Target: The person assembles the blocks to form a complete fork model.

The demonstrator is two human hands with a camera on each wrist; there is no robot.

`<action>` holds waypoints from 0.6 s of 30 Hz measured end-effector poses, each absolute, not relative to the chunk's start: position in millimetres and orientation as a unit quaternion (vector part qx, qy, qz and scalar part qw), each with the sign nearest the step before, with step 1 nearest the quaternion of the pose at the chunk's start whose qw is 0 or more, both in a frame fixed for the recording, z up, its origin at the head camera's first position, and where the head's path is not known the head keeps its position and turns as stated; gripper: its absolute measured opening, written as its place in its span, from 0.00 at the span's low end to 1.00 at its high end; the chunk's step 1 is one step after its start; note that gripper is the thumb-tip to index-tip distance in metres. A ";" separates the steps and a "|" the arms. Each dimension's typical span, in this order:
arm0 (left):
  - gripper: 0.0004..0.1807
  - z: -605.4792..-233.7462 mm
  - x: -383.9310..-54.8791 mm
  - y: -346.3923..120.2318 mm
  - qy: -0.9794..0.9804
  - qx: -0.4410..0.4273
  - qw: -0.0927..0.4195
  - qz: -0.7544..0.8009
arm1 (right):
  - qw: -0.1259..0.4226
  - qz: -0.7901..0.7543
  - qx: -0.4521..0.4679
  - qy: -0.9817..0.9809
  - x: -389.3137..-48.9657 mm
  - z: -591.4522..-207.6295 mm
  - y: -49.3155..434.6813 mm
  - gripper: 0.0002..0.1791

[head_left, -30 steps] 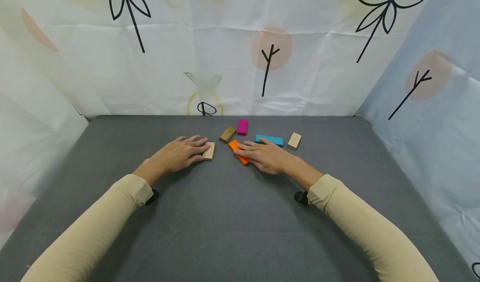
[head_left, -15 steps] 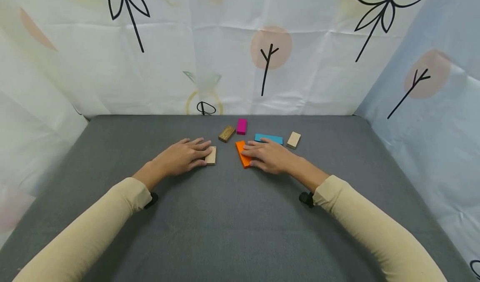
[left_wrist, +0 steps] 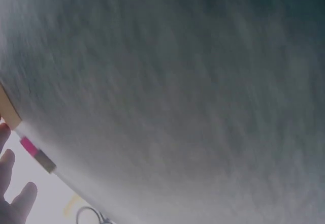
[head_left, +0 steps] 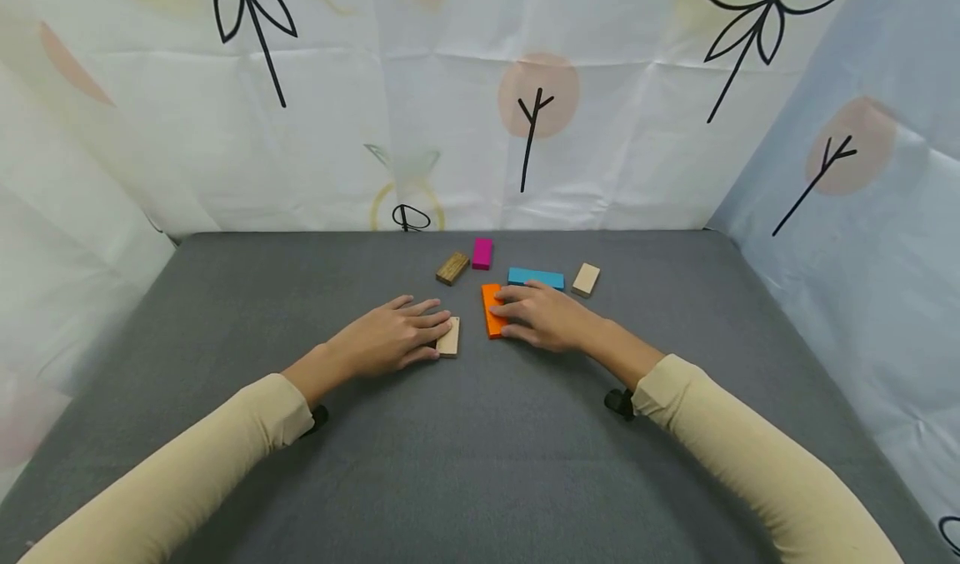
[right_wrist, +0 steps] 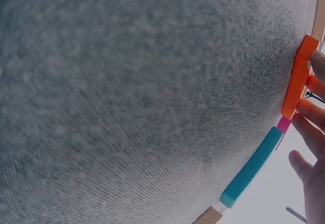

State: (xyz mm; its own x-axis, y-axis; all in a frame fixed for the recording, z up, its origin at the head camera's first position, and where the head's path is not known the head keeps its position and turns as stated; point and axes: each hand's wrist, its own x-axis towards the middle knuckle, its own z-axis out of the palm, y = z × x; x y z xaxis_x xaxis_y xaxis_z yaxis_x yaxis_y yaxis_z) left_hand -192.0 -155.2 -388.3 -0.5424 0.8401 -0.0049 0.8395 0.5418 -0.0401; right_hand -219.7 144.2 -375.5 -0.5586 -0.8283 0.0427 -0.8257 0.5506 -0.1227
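My left hand (head_left: 390, 336) lies palm down with its fingers stretched out, their tips resting on a pale wooden block (head_left: 452, 343). Part of that block is hidden under the fingers. Across a narrow gap, an orange block (head_left: 492, 312) lies flat, nearly in line with my view. The outstretched fingers of my right hand (head_left: 551, 318) touch its top and right side. In the right wrist view, several fingertips meet the long edge of the orange block (right_wrist: 299, 79). Just behind the right hand is a blue block (head_left: 536, 277), partly covered by a finger.
Farther back on the grey table (head_left: 465, 464) lie a brown wooden block (head_left: 452, 269) and a magenta block (head_left: 482, 253). Another pale wooden block (head_left: 586, 280) is right of the blue one. A printed white cloth (head_left: 322, 147) stands along the table's far edge.
My left hand has slid the pale block rightward and nearer to me. The orange block has turned from a slant to nearly straight and shifted slightly right under my right hand.
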 end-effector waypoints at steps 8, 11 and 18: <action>0.28 -392.3 -183.7 -140.6 -0.867 -0.497 0.036 0.020 | 0.010 -0.079 -0.463 0.883 -220.7 -376.1 145.9 0.22; 0.26 -392.0 -180.2 -136.8 -0.861 -0.506 0.051 0.015 | 0.014 -0.079 -0.462 0.883 -221.7 -375.5 146.3 0.22; 0.25 -392.1 -172.7 -127.6 -0.848 -0.526 0.061 0.010 | 0.016 -0.083 -0.463 0.882 -224.6 -375.3 147.6 0.22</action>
